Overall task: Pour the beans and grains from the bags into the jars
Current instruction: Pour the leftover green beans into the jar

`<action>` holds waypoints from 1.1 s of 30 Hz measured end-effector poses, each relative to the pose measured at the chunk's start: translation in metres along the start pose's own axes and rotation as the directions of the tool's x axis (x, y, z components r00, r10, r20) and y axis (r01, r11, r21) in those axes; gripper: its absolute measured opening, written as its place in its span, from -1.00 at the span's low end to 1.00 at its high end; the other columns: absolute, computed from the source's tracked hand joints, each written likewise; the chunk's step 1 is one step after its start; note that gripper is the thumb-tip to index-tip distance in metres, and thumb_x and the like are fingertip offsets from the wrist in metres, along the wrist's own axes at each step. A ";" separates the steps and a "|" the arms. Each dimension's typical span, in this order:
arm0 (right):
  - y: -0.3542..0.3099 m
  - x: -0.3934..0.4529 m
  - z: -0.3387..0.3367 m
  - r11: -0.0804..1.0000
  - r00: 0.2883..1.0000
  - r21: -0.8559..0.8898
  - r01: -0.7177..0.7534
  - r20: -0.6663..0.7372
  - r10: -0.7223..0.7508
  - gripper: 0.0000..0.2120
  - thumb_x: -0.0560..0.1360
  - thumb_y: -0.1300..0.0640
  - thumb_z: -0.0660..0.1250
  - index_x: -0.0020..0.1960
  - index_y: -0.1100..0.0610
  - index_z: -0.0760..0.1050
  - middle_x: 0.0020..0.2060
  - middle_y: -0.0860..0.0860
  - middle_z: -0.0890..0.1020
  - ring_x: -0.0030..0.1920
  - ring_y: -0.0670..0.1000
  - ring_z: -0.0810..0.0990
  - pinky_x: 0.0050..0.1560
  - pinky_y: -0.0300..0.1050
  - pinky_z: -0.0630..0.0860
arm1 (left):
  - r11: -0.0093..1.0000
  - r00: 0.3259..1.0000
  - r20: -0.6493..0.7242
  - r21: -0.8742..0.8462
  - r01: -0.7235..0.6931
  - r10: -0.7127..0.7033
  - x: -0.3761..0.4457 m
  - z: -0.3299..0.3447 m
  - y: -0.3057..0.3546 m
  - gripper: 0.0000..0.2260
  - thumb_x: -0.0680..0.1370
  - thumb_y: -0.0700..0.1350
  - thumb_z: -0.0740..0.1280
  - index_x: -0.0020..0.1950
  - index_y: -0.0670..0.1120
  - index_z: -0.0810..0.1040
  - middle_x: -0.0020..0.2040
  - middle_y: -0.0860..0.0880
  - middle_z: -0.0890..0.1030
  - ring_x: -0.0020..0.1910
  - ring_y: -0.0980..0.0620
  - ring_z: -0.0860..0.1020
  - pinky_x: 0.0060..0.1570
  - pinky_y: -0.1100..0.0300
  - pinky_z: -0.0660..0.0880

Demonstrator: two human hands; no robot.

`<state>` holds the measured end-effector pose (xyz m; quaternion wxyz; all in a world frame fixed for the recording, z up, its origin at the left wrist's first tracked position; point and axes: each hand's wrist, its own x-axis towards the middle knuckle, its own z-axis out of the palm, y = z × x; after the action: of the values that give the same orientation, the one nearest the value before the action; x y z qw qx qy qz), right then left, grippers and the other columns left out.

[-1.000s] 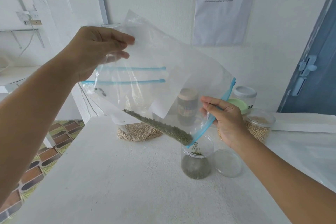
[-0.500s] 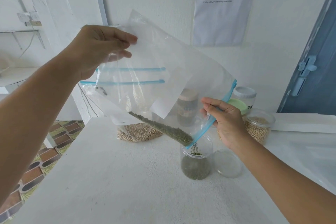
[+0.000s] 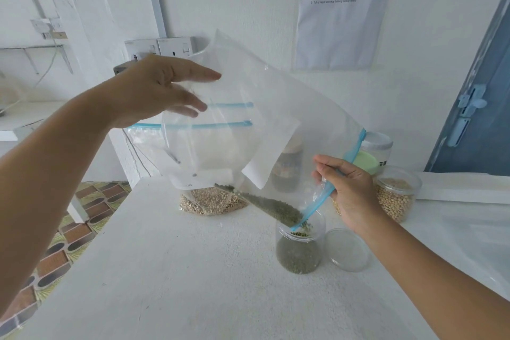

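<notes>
A clear zip bag (image 3: 276, 119) hangs tilted over the white table (image 3: 165, 270). Green beans (image 3: 276, 207) lie in its lowest corner and spill into an open clear jar (image 3: 299, 251) that is partly full of the same beans. My right hand (image 3: 350, 196) pinches the bag's blue zip edge just above the jar's mouth. At the raised upper corner of the bag, my left hand (image 3: 162, 91) has its fingers stretched out straight and touches the plastic. The jar's clear lid (image 3: 347, 250) lies on the table to its right.
A second zip bag with tan grains (image 3: 215, 201) stands behind the tilted bag. A jar of pale beans (image 3: 397, 199), a green-lidded jar (image 3: 365, 163), a white-lidded jar (image 3: 376, 143) and a dark jar (image 3: 287, 168) stand at the back right. The table's left edge drops to tiled floor (image 3: 55, 251).
My left hand gripped the bag's upper corner before; now its fingers are straightened against the plastic. The heap of green beans in the bag has shrunk. My right hand has kept its hold.
</notes>
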<state>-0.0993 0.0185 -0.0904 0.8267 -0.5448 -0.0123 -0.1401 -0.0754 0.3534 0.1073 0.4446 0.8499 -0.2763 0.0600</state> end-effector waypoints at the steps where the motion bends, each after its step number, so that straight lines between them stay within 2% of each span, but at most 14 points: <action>1: 0.001 0.000 0.000 1.000 1.000 -0.001 0.000 0.007 0.000 -0.64 0.15 0.01 0.60 -0.06 0.03 0.78 -0.05 0.04 0.77 -0.10 0.02 0.72 -0.05 -0.21 0.63 | 1.000 1.000 -0.022 0.011 -0.014 0.014 0.000 0.002 -0.003 -0.57 0.58 -0.39 0.40 0.33 0.03 0.61 0.37 0.10 0.62 0.08 -0.02 0.73 0.06 0.18 0.66; 4: 0.003 -0.001 0.000 0.996 0.998 -0.091 0.026 0.058 -0.021 -0.68 0.26 0.01 0.60 0.01 -0.01 0.77 -0.18 0.02 0.71 -0.17 0.04 0.58 0.02 -0.14 0.55 | 1.000 0.999 -0.048 0.021 -0.013 0.014 0.000 0.006 -0.011 -0.64 0.60 -0.33 0.41 0.27 0.07 0.67 0.20 0.04 0.72 0.08 -0.01 0.73 0.15 0.13 0.65; 7: 0.004 -0.001 0.000 0.986 0.995 -0.162 0.034 0.102 -0.018 -0.82 0.43 0.17 0.54 -0.01 -0.04 0.77 -0.25 -0.01 0.68 -0.23 0.02 0.51 0.00 -0.16 0.50 | 1.000 0.997 -0.078 -0.006 -0.027 0.026 -0.003 0.011 -0.019 -0.67 0.59 -0.34 0.41 0.13 0.09 0.75 0.34 0.01 0.64 0.16 0.03 0.70 0.19 0.11 0.63; 10: 0.005 -0.001 0.001 0.984 0.995 -0.176 0.034 0.096 -0.018 -0.81 0.46 0.23 0.51 -0.01 -0.02 0.77 -0.25 0.00 0.69 -0.25 -0.01 0.54 -0.02 -0.16 0.52 | 0.999 0.988 -0.150 -0.023 -0.047 0.043 -0.009 0.017 -0.023 -0.61 0.56 -0.36 0.44 0.01 0.16 0.78 0.36 0.03 0.61 0.28 0.15 0.62 0.25 0.19 0.59; 13: 0.006 -0.001 0.001 0.986 0.997 -0.159 0.041 0.072 -0.030 -0.79 0.48 0.27 0.50 -0.01 -0.01 0.77 -0.25 0.03 0.69 -0.24 -0.01 0.56 -0.04 -0.15 0.54 | 0.998 0.973 -0.224 0.003 -0.056 0.056 -0.017 0.021 -0.030 -0.61 0.58 -0.32 0.45 0.00 0.22 0.76 0.38 0.05 0.58 0.34 0.29 0.54 0.36 0.30 0.42; 17: 0.009 0.000 0.002 0.987 0.998 -0.158 0.037 0.048 -0.030 -0.76 0.52 0.32 0.46 -0.01 0.01 0.77 -0.25 0.02 0.69 -0.24 -0.02 0.56 -0.06 -0.17 0.55 | 0.981 0.970 -0.242 -0.192 -0.029 -0.019 -0.029 0.022 -0.046 -0.69 0.52 -0.31 0.49 -0.06 0.14 0.79 0.47 0.06 0.53 0.46 0.26 0.44 0.47 0.08 0.32; 19: 0.010 0.000 0.002 0.989 0.999 -0.147 0.032 0.040 -0.027 -0.75 0.52 0.33 0.46 -0.03 -0.01 0.77 -0.19 0.01 0.73 -0.21 -0.02 0.59 -0.06 -0.15 0.55 | 0.952 0.973 -0.221 -0.307 -0.012 -0.059 -0.038 0.023 -0.058 -0.84 0.43 -0.16 0.58 -0.04 0.07 0.80 0.45 -0.04 0.56 0.51 0.22 0.40 0.55 0.01 0.22; 21: 0.010 -0.001 0.003 0.990 0.999 -0.140 0.030 0.042 -0.025 -0.73 0.52 0.34 0.46 -0.05 -0.02 0.78 -0.12 0.01 0.75 -0.16 -0.04 0.64 -0.06 -0.13 0.56 | 0.908 0.981 -0.172 -0.418 0.007 -0.086 -0.047 0.026 -0.077 -0.74 0.35 0.00 0.64 0.01 0.01 0.80 0.35 -0.10 0.64 0.53 0.12 0.40 0.59 -0.05 0.17; 24: 0.011 0.000 0.001 0.990 0.999 -0.139 0.027 0.049 -0.021 -0.72 0.52 0.35 0.45 -0.05 -0.01 0.78 -0.10 0.01 0.75 -0.16 -0.06 0.65 -0.09 -0.14 0.57 | 0.882 0.969 -0.145 -0.458 0.113 -0.200 -0.060 0.034 -0.101 -0.72 0.41 -0.03 0.58 0.10 0.00 0.78 0.33 -0.04 0.66 0.55 0.02 0.39 0.60 -0.16 0.18; 26: 0.012 0.000 -0.001 0.990 0.999 -0.136 0.026 0.049 -0.020 -0.73 0.52 0.36 0.45 -0.05 0.00 0.78 -0.10 0.01 0.75 -0.16 -0.06 0.65 -0.11 -0.16 0.57 | 0.919 0.965 -0.153 -0.366 0.145 -0.214 -0.066 0.041 -0.105 -0.73 0.44 -0.02 0.60 0.13 0.01 0.76 0.34 0.00 0.65 0.47 -0.02 0.49 0.55 -0.17 0.29; 27: 0.013 0.000 -0.001 0.991 0.999 -0.135 0.024 0.044 -0.018 -0.73 0.52 0.36 0.45 -0.05 0.00 0.78 -0.11 0.01 0.75 -0.16 -0.06 0.66 -0.12 -0.16 0.57 | 0.933 0.959 -0.183 -0.329 0.149 -0.217 -0.066 0.044 -0.104 -0.83 0.51 -0.12 0.54 0.09 0.02 0.76 0.28 0.03 0.68 0.39 0.03 0.55 0.49 -0.09 0.37; 29: 0.014 -0.001 0.000 0.992 0.999 -0.125 0.019 0.036 -0.014 -0.73 0.52 0.36 0.45 -0.05 0.00 0.78 -0.12 0.01 0.75 -0.17 -0.06 0.66 -0.12 -0.17 0.57 | 0.955 0.948 -0.243 -0.263 0.141 -0.207 -0.066 0.049 -0.097 -0.78 0.60 -0.30 0.42 0.04 0.01 0.75 0.12 0.06 0.73 0.09 0.23 0.66 0.19 0.16 0.49; 31: 0.014 -0.001 0.001 0.994 1.000 -0.108 0.012 0.027 -0.009 -0.71 0.53 0.37 0.44 -0.06 0.00 0.78 -0.10 0.01 0.75 -0.17 -0.05 0.65 -0.11 -0.15 0.56 | 0.981 0.926 -0.336 -0.149 0.126 -0.170 -0.064 0.050 -0.089 -0.79 0.62 -0.28 0.40 0.03 0.03 0.73 0.02 0.12 0.74 -0.16 0.38 0.62 -0.03 0.31 0.42; 33: 0.013 0.000 0.002 0.996 1.000 -0.092 0.008 0.010 -0.007 -0.69 0.53 0.38 0.42 -0.08 -0.01 0.78 -0.08 0.01 0.76 -0.16 -0.04 0.65 -0.08 -0.11 0.56 | 0.992 0.913 -0.390 -0.080 0.097 -0.120 -0.061 0.050 -0.083 -0.80 0.62 -0.23 0.42 0.04 0.07 0.74 0.03 0.20 0.73 -0.15 0.39 0.60 -0.04 0.45 0.38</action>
<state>-0.0955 0.0253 -0.1014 0.8000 -0.5831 -0.0118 -0.1410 -0.0905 0.3772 -0.0034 0.5185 0.8211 -0.1352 0.1968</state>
